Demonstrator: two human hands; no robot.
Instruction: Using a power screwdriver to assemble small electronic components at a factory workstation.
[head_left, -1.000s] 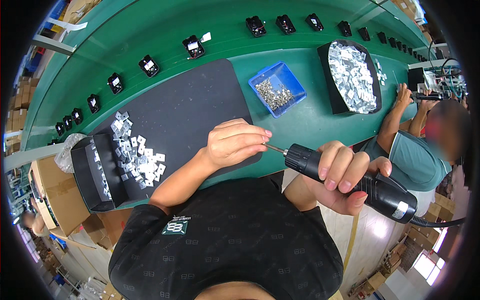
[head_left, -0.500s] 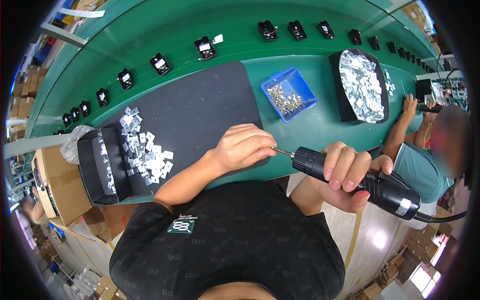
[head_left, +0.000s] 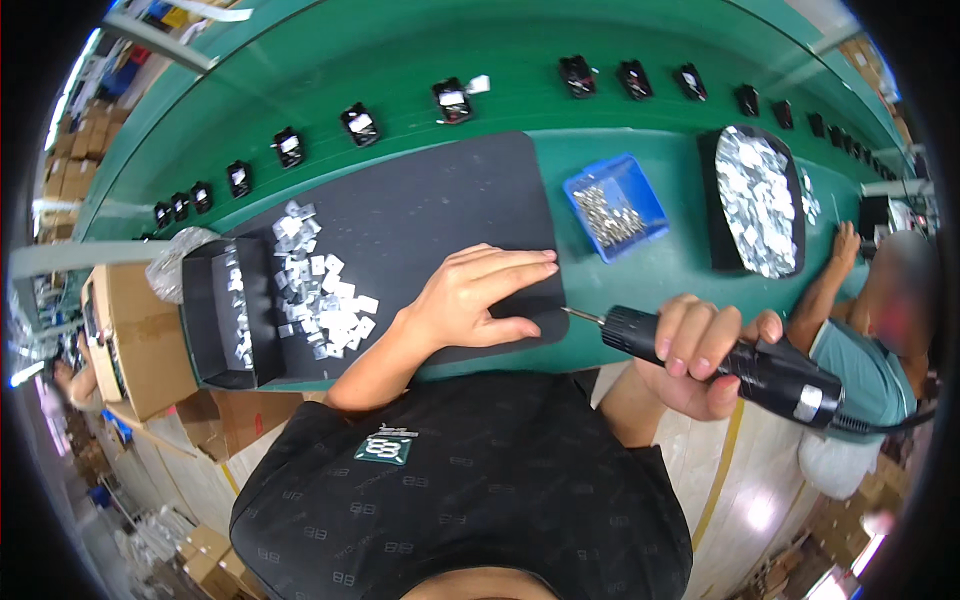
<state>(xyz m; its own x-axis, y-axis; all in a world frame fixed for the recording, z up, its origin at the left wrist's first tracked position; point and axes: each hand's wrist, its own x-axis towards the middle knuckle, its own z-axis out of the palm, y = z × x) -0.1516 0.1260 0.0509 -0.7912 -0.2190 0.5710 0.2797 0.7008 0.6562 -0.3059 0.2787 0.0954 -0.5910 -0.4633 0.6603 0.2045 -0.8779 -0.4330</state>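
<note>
My left hand (head_left: 468, 300) hovers at or rests on the right part of the black mat (head_left: 440, 200), fingers and thumb apart, with nothing in it. A black electric screwdriver (head_left: 632, 332) is gripped in my right hand (head_left: 690, 355). Its thin metal bit (head_left: 584, 316) points left, its tip a short way from my left hand. Whether a screw sits on that tip is too small to tell. Beyond the bit stands a blue bin (head_left: 651, 185) of small metal screws (head_left: 612, 220). Small silvery plates (head_left: 325, 300) lie heaped on the mat to the left.
A black tray (head_left: 708, 190) heaped with silvery plates stands right of the bin. At far left is a black open box (head_left: 212, 310) beside a cardboard carton (head_left: 150, 335). Small black housings (head_left: 452, 102) line the green ledge behind. A co-worker's hand (head_left: 846, 240) works at far right.
My left fingers, pinched at the bit's tip before, have spread and come away from it. The screwdriver stays in my right hand. The whole view has shifted slightly.
</note>
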